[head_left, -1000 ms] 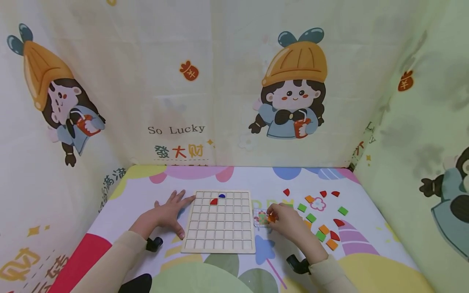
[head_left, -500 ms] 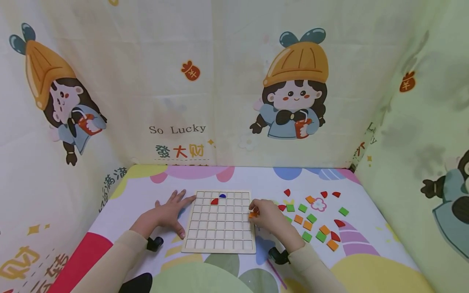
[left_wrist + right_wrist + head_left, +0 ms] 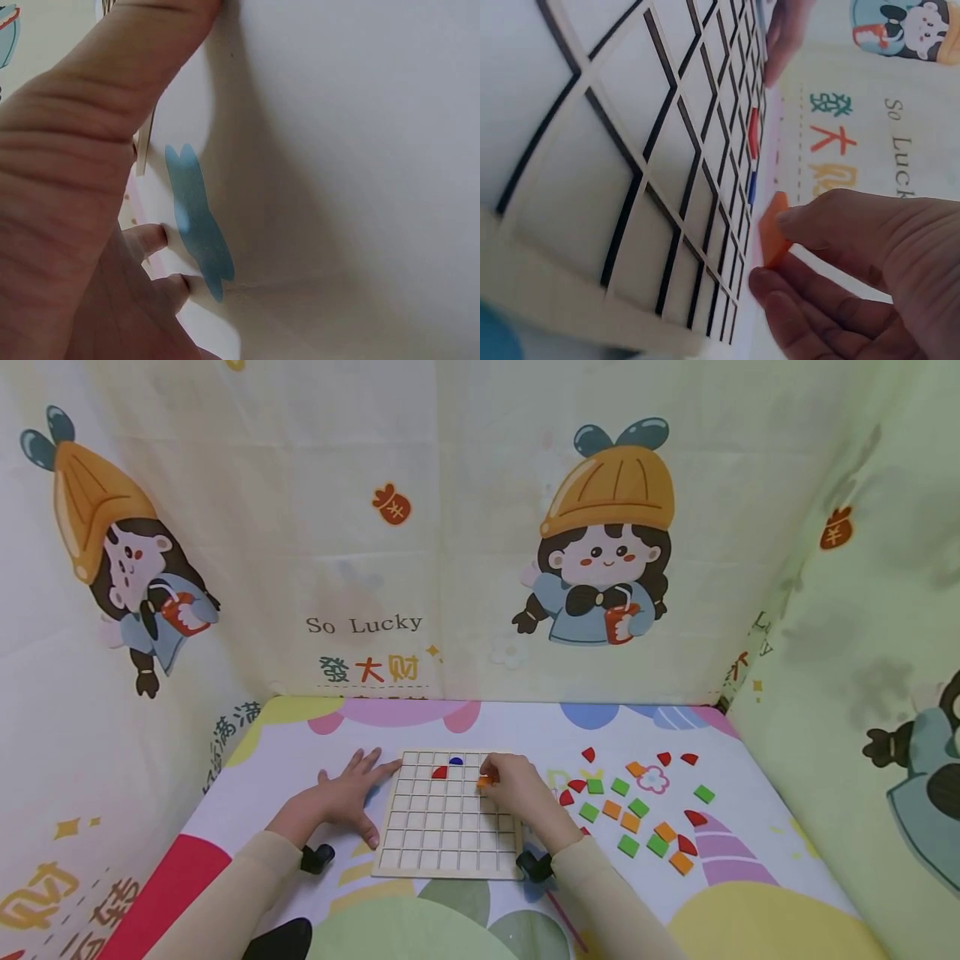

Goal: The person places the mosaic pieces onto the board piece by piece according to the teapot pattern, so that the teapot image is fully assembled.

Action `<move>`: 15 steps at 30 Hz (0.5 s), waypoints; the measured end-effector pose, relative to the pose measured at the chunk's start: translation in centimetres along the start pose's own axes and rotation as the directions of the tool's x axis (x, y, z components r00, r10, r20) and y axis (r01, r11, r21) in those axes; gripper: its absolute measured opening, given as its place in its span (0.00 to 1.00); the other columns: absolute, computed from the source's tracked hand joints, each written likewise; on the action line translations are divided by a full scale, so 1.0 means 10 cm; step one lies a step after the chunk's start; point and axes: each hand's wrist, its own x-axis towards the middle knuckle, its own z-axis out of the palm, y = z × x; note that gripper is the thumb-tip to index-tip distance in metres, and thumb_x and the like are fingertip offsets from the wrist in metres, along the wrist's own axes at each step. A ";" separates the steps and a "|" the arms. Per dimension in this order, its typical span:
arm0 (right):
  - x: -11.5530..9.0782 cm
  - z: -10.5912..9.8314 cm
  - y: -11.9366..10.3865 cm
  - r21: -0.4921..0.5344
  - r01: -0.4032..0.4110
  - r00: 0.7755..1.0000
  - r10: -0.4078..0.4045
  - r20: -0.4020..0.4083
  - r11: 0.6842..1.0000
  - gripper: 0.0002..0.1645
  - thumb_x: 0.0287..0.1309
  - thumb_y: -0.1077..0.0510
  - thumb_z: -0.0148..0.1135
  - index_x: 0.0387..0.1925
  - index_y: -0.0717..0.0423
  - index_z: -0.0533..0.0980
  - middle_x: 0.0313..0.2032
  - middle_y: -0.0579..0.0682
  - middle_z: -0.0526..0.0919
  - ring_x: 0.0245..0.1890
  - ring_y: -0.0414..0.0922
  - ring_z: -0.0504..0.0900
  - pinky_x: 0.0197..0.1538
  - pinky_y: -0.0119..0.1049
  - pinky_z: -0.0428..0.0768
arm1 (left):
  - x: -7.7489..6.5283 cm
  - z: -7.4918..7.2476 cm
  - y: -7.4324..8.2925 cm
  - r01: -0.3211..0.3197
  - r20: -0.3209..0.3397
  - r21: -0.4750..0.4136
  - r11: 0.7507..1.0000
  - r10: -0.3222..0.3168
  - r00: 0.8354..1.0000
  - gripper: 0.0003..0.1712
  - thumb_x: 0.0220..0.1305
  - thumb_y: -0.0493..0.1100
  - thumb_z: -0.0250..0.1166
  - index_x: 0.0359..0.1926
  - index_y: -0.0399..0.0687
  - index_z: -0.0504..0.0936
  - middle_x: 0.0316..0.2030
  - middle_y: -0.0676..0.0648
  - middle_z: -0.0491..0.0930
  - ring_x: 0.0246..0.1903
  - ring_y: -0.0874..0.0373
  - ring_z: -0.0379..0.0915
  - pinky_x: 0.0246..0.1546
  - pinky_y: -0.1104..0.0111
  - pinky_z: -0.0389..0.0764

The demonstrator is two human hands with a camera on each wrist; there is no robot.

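Observation:
My right hand (image 3: 519,787) pinches a small orange square tile (image 3: 773,231) between thumb and fingers, over the upper right part of a wooden grid board (image 3: 423,841). In the right wrist view the tile is tilted and apart from the grid. A red quarter-round piece (image 3: 439,772) and a blue half-round piece (image 3: 455,762) lie in cells near the board's far edge. My left hand (image 3: 339,799) lies at the board's left side with its fingers spread; the index fingertip and thumb touch the edge. The left wrist view shows mostly palm, fingers and tablecloth.
Loose green square tiles (image 3: 627,845), orange square tiles (image 3: 680,862) and red quarter-round pieces (image 3: 694,817) are scattered right of the board. A patterned cloth covers the table (image 3: 420,927). Printed curtains (image 3: 480,568) stand behind and at both sides.
My right hand has moved left with the orange tile, from a small patterned card beside the board to over the grid. The left hand stays where it was.

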 end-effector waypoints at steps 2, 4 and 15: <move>0.05 0.03 -0.02 0.011 0.003 1.000 -0.003 -0.006 1.000 0.09 0.60 0.60 0.74 0.43 0.53 0.84 0.36 0.46 0.85 0.36 0.43 0.78 0.46 0.38 0.84 | 0.00 0.00 -0.01 -0.002 0.000 0.001 1.000 0.002 1.000 0.82 0.22 0.71 0.85 0.82 0.67 0.54 0.83 0.36 0.40 0.80 0.28 0.29 0.56 0.13 0.38; 0.10 0.06 -0.04 0.023 0.008 1.000 -0.008 -0.004 1.000 0.08 0.60 0.60 0.73 0.41 0.53 0.84 0.35 0.45 0.85 0.36 0.43 0.77 0.46 0.38 0.83 | 0.01 0.00 -0.01 0.002 0.005 0.003 1.000 -0.002 1.000 0.82 0.22 0.72 0.85 0.82 0.67 0.53 0.83 0.37 0.39 0.80 0.29 0.28 0.57 0.13 0.37; 0.28 0.26 -0.08 -0.001 0.108 0.994 -0.108 -0.010 0.994 0.04 0.63 0.58 0.72 0.32 0.52 0.84 0.29 0.42 0.84 0.31 0.39 0.76 0.40 0.33 0.79 | 0.00 0.01 0.00 0.008 0.008 -0.002 1.000 -0.008 1.000 0.81 0.23 0.71 0.85 0.82 0.68 0.54 0.83 0.37 0.39 0.80 0.29 0.28 0.57 0.13 0.37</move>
